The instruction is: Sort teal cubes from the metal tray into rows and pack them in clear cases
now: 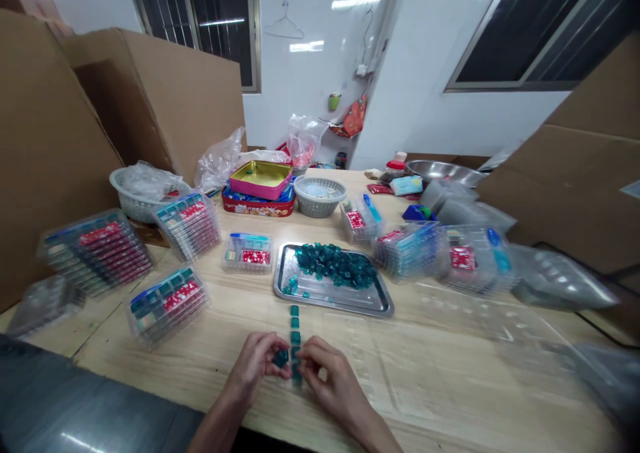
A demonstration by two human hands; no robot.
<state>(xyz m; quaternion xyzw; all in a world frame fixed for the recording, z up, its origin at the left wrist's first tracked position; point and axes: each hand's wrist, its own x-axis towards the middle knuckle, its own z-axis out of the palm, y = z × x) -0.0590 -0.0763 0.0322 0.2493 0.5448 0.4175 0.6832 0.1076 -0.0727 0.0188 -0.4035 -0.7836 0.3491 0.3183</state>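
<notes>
- Head view: we find the left hand [256,360] gripping teal pieces [281,358].
- Right hand [331,375] at the teal row [295,337], partly hiding it; its grip we cannot tell.
- Metal tray [361,302] beyond, clear boxes [249,254] flanking.

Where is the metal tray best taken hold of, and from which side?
Likely the metal tray by both near corners of its rim, from the near side: it lies flat, the teal pieces heap toward its far edge, and its near rim is bare.

The tray [345,299] is shiny metal, the glossy teal pieces [340,266] perhaps plastic.
</notes>
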